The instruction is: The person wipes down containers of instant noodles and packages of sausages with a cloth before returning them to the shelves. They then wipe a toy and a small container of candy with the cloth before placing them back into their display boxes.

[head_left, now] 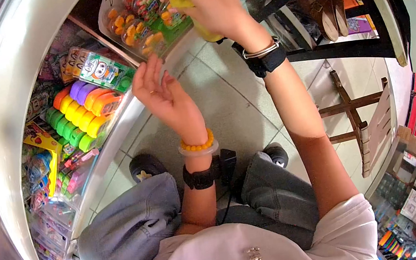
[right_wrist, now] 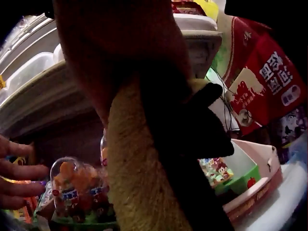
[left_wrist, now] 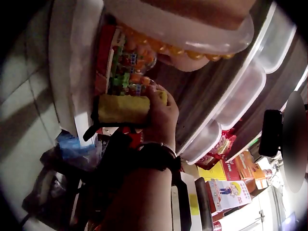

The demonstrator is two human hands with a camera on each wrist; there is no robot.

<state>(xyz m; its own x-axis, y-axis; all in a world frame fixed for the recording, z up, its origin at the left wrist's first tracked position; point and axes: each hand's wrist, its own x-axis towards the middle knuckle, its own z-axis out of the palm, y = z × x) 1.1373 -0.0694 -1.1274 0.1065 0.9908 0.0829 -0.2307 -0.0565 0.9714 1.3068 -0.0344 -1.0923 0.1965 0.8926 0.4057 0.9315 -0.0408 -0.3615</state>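
The person's right hand (head_left: 216, 9) grasps the soft yellow fabric cloth with a dark edge (left_wrist: 124, 109), fingers and thumb bent round it; this cloth is over the right part of the shallow cardboard box with a white handwritten panel (head_left: 107, 12), as the head view shows, and one end hangs out of the grip; whether it touches the box, I cannot tell. The left hand (head_left: 170, 98) is released, its fingers loosely bent and with nothing in them; it is just beside the near edge of the box, and if there is contact is also not clear.

The yellow cloth, I judge, will be light and limp; its surface looks fuzzy in the right wrist view, so it should not slip easily from the fingers, and nothing in it seems breakable; it is better gathered at its middle, because a long loose end may catch.

The clear domed plastic containers with orange and red contents (head_left: 137, 32), inside the box, ask for more care; they are probably light, with thin, smooth walls which may slide or crack under a strong squeeze; the safest hold would be low on the sides, below the dome.
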